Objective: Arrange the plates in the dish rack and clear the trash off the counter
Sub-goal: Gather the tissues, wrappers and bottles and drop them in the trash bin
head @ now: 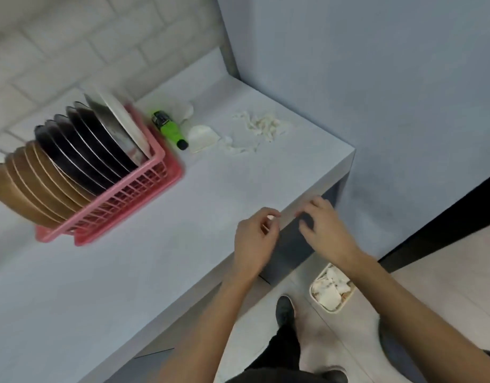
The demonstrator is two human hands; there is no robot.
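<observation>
A pink dish rack (144, 186) stands on the left of the grey counter (183, 244). Brown plates (31, 183), black plates (80, 150) and a white plate (125, 125) stand on edge in it. Beyond the rack lie crumpled white paper scraps (259, 125), a folded white piece (202, 136) and a green tube (169, 129). My left hand (256, 239) hovers over the counter's front edge, fingers loosely curled, nothing plainly held. My right hand (324, 228) hangs just past that edge, fingers spread and bent, empty. Neither hand touches the trash.
A small cream bin (346, 298) holding white paper sits on the floor below the counter's corner, under my right forearm. A blue-grey wall (376, 106) closes the counter's right end. My dark shoe (285, 310) is on the tiled floor.
</observation>
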